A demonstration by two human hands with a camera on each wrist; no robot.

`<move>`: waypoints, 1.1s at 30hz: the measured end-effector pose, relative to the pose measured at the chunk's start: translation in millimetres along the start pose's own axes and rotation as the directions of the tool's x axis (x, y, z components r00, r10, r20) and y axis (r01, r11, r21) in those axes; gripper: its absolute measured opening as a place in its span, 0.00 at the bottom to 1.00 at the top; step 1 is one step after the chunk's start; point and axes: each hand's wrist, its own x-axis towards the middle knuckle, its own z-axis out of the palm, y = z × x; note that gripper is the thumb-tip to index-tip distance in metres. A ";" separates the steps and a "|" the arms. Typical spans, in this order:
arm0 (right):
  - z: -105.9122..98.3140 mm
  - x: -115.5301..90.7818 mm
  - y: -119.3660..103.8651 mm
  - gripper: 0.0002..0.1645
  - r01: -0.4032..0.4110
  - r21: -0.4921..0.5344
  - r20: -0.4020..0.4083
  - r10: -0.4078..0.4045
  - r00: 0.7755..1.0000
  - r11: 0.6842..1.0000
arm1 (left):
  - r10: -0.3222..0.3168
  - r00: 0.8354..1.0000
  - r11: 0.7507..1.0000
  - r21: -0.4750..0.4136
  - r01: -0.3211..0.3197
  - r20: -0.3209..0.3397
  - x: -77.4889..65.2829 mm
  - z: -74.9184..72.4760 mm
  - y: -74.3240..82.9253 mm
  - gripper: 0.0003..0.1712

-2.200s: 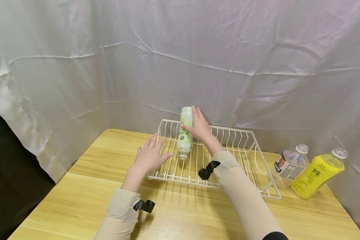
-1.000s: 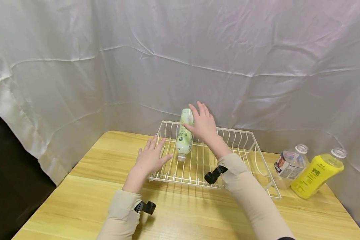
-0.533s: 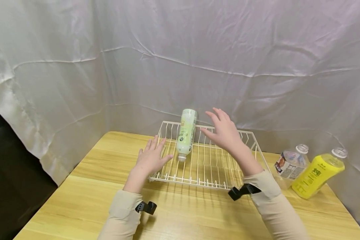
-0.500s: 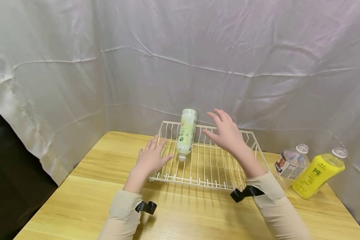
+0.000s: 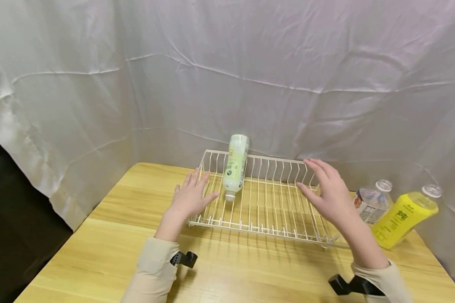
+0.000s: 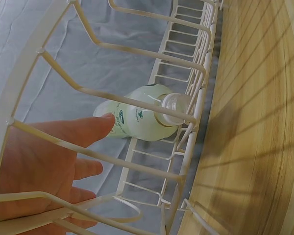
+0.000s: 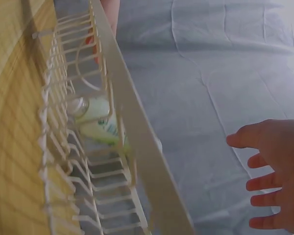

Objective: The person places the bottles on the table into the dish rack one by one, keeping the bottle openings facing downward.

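A pale green bottle (image 5: 236, 164) with a clear cap leans neck-down toward me in the white wire dish rack (image 5: 273, 158), its base against the back rail. My left hand (image 5: 187, 200) lies with fingers spread at the rack's left end; in the left wrist view its thumb overlaps the bottle (image 6: 149, 117). Over the rack's right end is my right hand (image 5: 333, 195), fingers extended and thumb apart, holding nothing. The right wrist view shows that hand (image 7: 279, 171) away from the rack's rail (image 7: 142, 142).
Right of the rack stand a clear, labelled bottle (image 5: 372, 206), partly behind my right hand and wrist, and a yellow bottle (image 5: 403, 219) with a clear cap. A grey curtain (image 5: 220, 84) hangs behind the wooden table (image 5: 227, 273).
My right hand has let go of the green bottle and moved right, to the rack's right end. The bottle stays leaning in the rack; my left hand has hardly moved.
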 end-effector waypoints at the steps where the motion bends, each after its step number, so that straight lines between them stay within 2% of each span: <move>1: -3.1 -5.6 2.5 0.37 -0.012 0.008 -0.013 0.012 1.000 1.000 | 0.002 1.000 1.000 0.002 -0.002 0.000 0.2 0.3 -0.2 0.45; 5: -10.0 -28.5 13.1 0.36 -0.066 0.027 -0.069 0.068 0.995 0.997 | 0.003 1.000 1.000 0.011 -0.003 -0.001 1.7 1.0 -0.3 0.45; 8: -11.0 -45.1 22.6 0.33 -0.082 0.037 -0.141 0.087 0.986 0.996 | 0.006 1.000 1.000 0.005 -0.006 -0.009 2.6 0.9 0.4 0.45; 12: -11.5 -64.4 37.5 0.28 -0.065 0.066 -0.262 0.081 0.962 0.996 | 0.004 1.000 1.000 -0.003 -0.004 -0.008 2.8 1.1 0.9 0.44; 15: -12.8 -78.2 48.0 0.25 -0.070 0.097 -0.312 0.097 0.945 0.993 | -0.002 1.000 1.000 0.000 0.002 -0.001 2.6 1.6 0.3 0.45; 22: -12.4 -111.3 73.7 0.23 -0.152 0.093 -0.336 0.175 0.925 0.984 | 0.000 1.000 1.000 -0.006 0.000 0.001 3.1 2.7 0.4 0.44; 29: -8.7 -131.1 104.9 0.21 -0.292 0.058 -0.366 0.292 0.884 0.955 | 0.005 1.000 1.000 -0.012 -0.005 -0.005 4.0 3.7 0.6 0.44; 33: -7.2 -136.8 118.8 0.24 -0.390 -0.039 -0.281 0.364 0.888 0.920 | 0.001 1.000 1.000 -0.004 -0.001 -0.006 3.8 3.1 -1.3 0.45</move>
